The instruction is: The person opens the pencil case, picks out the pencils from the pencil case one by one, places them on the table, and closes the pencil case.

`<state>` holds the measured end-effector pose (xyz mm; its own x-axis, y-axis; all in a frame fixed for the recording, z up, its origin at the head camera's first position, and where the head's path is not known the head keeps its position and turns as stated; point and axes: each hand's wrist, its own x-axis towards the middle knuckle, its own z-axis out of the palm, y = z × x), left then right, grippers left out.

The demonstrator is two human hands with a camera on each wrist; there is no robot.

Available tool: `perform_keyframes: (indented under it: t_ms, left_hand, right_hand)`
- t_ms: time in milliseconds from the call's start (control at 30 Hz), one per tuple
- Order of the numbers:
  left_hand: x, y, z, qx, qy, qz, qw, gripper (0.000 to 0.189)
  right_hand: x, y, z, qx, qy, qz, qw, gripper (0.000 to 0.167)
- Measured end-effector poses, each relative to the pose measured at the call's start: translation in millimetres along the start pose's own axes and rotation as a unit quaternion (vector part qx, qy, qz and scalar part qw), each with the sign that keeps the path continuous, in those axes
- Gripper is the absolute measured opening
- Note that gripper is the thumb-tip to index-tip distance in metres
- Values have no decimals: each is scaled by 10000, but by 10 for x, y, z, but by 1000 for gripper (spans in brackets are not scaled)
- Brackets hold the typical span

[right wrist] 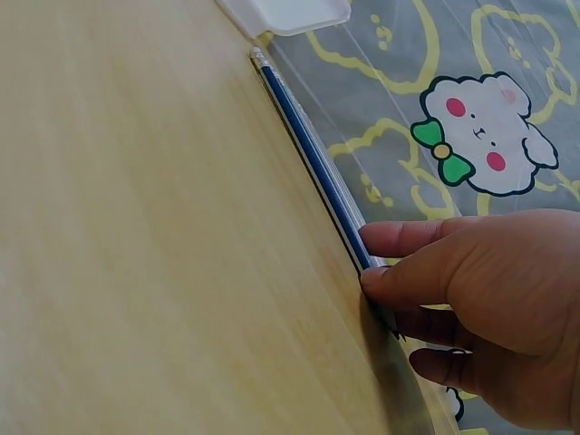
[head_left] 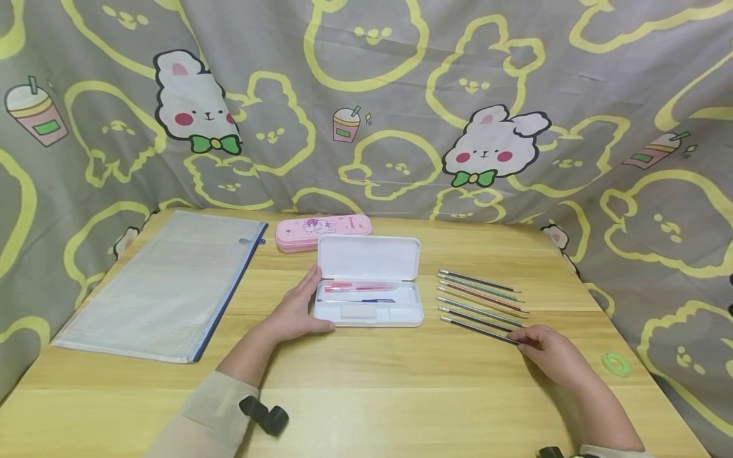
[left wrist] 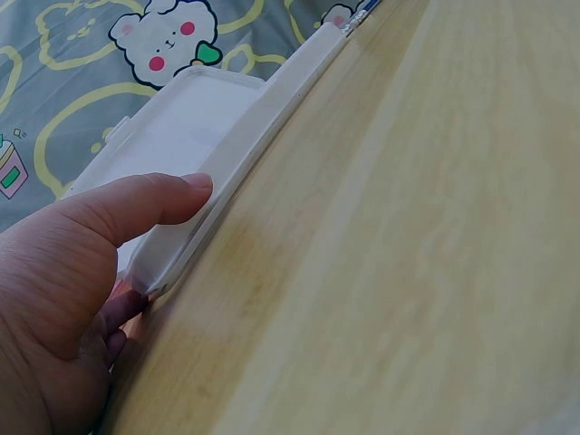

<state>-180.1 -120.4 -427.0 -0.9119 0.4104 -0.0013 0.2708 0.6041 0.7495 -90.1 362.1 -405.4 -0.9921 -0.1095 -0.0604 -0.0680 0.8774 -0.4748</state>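
An open white pencil case (head_left: 405, 315) stands in the middle of the table with its lid raised. Inside it lie a pink pen (head_left: 357, 288), a blue pen (head_left: 378, 301) and a white eraser (head_left: 358, 312). My left hand (head_left: 294, 312) grips the case's left end, the thumb along its front wall in the left wrist view. To the right, several pencils (head_left: 481, 299) lie side by side, eraser ends toward the case. My right hand (head_left: 546, 350) pinches the nearest dark pencil (right wrist: 308, 145) close to its point, between thumb and fingertips.
A pink pencil box (head_left: 323, 230) sits behind the white case. At the left lies a mesh zip pouch (head_left: 160, 286) with a blue edge. A green ring (head_left: 616, 363) rests near the right table edge. Patterned cloth (head_left: 395, 114) hangs around the table's back and sides.
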Motion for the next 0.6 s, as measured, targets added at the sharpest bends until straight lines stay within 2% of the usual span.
perform_keyframes:
  t_ms: [167, 367, 600]
  left_hand:
    - [-2, -5, 2, 18, -2, -19, 10000, 122]
    - [3, -20, 13, -24, 27, 13, 10000, 122]
    - [4, -19, 9, -39, 15, -2, 10000, 122]
  right_hand:
    - [-3, -4, -3, -63, 58, 1, 10000, 21]
    - [31, -54, -32, 144, 254, 29, 9996, 22]
    - [269, -312, -32, 215, 551, -266, 9979, 24]
